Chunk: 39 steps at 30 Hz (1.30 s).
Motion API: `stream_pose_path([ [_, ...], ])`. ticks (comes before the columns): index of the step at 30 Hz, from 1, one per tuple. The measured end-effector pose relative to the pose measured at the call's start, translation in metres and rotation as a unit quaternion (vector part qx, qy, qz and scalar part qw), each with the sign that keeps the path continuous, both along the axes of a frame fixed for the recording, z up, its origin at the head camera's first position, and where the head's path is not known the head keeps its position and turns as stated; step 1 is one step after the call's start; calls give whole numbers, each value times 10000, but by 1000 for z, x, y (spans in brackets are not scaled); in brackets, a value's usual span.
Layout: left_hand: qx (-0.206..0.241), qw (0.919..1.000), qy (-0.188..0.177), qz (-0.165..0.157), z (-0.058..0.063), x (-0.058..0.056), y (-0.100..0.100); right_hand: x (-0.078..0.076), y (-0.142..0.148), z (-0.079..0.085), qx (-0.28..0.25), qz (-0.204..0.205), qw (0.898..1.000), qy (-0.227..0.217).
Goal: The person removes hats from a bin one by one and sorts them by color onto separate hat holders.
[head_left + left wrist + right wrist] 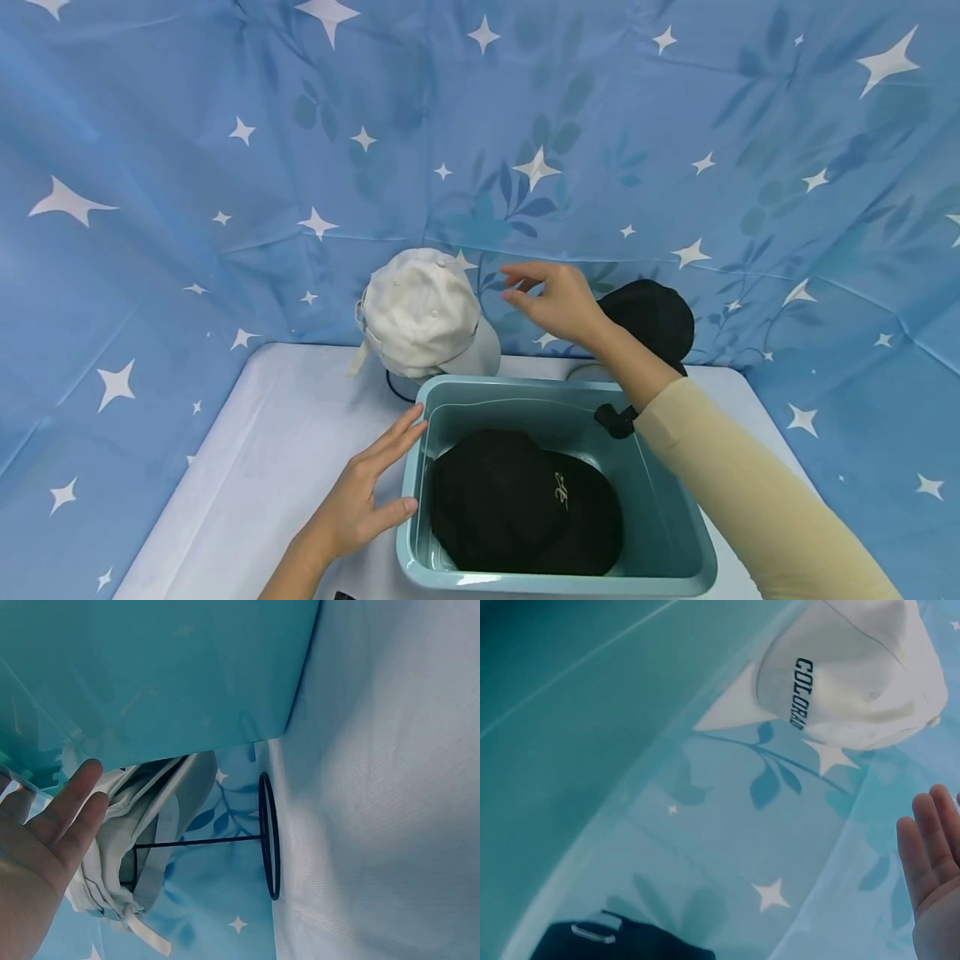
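My left hand is at the left rim of a teal plastic bin, its fingers extended and fingertips right at the edge. Inside the bin lies a black cap with light stitching on its brim. My right hand is raised above the back of the bin, fingers slightly bent and holding nothing. To its left a white cap hangs on a black wire stand; dark lettering shows on its front in the right wrist view. Another black cap sits behind my right forearm, partly hidden by it.
A white-covered table bears the bin and stand. Behind and at both sides hangs a blue curtain with white stars and leaves. A small black object shows beneath my right wrist, and a dark piece at the bottom edge.
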<state>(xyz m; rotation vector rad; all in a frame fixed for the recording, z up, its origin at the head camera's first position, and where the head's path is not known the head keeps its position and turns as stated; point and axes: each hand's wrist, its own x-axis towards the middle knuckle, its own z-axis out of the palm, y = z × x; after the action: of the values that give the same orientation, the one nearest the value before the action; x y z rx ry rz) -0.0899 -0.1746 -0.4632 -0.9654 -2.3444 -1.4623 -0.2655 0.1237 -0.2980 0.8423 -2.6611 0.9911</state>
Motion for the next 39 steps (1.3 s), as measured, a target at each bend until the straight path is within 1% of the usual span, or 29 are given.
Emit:
stream_pose_path([
  [3,-7,10000,-6,2,0,0,0,6,6,4,46,53,10000,21],
  [8,12,10000,-54,1,0,0,0,14,13,11,167,275,9994,151],
  [15,56,10000,-4,-22,-1,1,0,27,22,20,395,313,9980,383],
  [21,56,10000,-32,-24,0,1,0,37,31,25,525,397,9958,631],
  [31,41,10000,-32,-10,-1,0,0,52,45,27,739,510,9916,934],
  [36,37,10000,9,-40,-1,0,0,60,52,24,929,555,9871,1184],
  [39,26,10000,10,-27,-1,-1,0,65,55,20,943,647,9845,1333],
])
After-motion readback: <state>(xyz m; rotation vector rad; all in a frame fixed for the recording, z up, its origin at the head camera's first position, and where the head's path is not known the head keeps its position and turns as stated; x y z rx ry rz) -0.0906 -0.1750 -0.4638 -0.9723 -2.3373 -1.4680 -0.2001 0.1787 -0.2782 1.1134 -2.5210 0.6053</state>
